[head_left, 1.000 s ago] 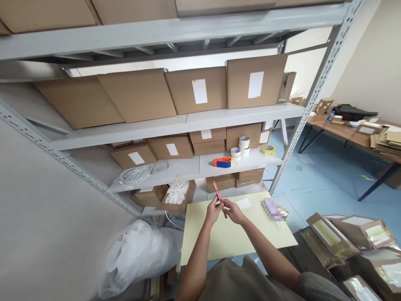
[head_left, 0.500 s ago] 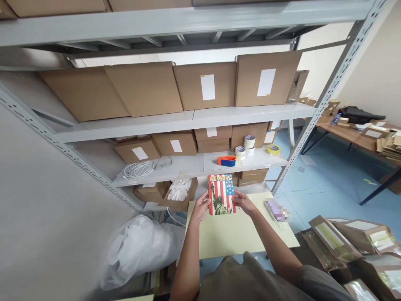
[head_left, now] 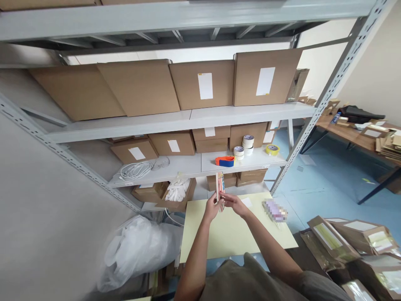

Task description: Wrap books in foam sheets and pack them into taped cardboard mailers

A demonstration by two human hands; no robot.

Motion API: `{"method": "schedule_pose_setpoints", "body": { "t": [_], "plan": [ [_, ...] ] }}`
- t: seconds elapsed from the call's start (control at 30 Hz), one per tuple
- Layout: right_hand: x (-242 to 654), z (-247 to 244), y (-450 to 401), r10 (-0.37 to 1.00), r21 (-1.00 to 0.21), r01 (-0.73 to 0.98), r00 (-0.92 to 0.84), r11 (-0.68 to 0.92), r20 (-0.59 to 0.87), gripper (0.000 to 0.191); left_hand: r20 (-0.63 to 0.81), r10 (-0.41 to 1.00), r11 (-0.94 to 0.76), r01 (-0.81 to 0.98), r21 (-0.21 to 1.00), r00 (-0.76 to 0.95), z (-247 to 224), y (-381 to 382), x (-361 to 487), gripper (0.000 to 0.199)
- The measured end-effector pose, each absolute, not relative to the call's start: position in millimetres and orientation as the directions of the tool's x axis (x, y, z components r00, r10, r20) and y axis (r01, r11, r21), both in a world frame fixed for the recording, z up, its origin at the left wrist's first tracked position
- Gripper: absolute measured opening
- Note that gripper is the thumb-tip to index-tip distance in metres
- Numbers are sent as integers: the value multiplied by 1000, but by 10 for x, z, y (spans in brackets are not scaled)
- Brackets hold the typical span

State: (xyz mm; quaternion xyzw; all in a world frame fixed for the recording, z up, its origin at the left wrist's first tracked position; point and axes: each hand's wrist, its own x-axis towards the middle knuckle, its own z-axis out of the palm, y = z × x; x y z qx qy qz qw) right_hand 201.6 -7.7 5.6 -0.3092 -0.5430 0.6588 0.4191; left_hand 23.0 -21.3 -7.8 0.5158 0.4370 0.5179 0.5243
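Note:
A thin book (head_left: 220, 184) with red and white stripes on its cover is held upright over the pale yellow table (head_left: 232, 238). It is turned almost edge-on, so its cover shows only as a narrow strip. My left hand (head_left: 212, 207) is closed on the lower part of the book from the left. From the right, my right hand (head_left: 235, 204) presses its fingers together against the cover side. A white paper slip (head_left: 246, 202) lies on the table beyond my right hand. To the right on the tabletop is a purple item (head_left: 275, 210), blurred out.
Metal shelving (head_left: 150, 129) holding cardboard boxes (head_left: 203, 85) rises ahead. On its lower shelf are an orange-and-blue tape dispenser (head_left: 225, 161), tape rolls (head_left: 248, 142) and a white cable (head_left: 136, 170). A white plastic bag (head_left: 140, 251) stands left; taped cartons (head_left: 335, 240) lie right.
The book has turned from facing me with its cover to nearly edge-on. My right hand has shifted left, closer to my left hand, and the paper slip on the table now shows.

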Motion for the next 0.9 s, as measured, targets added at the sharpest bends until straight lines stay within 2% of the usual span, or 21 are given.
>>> {"method": "schedule_pose_setpoints", "body": {
  "t": [0.1, 0.2, 0.27, 0.37, 0.47, 0.67, 0.8, 0.9],
  "plan": [
    [1976, -95, -4, 929, -986, -165, -367, -16, 47, 58, 41, 999, -39, -191, 981, 8, -62, -206, 124, 63],
    [2074, -239, 122, 999, -999, -23, -32, 23, 23, 56, -27, 1000, 22, -331, 943, -11, -86, -231, -19, 77],
    [2179, -304, 195, 996, -999, -8, 88, -34, -34, 57, -64, 998, 61, -388, 919, 6, -107, -266, -73, 86],
    [2303, -338, 237, 980, -971, -145, -84, -190, -179, 52, -97, 995, 97, -409, 907, 19, -134, -313, -109, 91],
    [2352, -323, 209, 951, -930, -253, -225, -266, -211, 46, -123, 991, 132, -388, 912, 48, -164, -324, -167, 85],
    [2335, -465, 141, 938, -897, -287, -191, -335, -289, 48, -238, 970, 242, -217, 946, 46, -444, -238, -365, 80],
    [2280, -864, 116, 896, -853, -279, -189, -441, -402, 48, -370, 924, 353, -161, 922, -94, -953, -175, -394, 84],
    [2233, -1285, 82, 844, -810, -238, -180, -535, -505, 45, -452, 879, 438, -119, 891, -153, -1419, -179, -348, 78]
  ]
}}
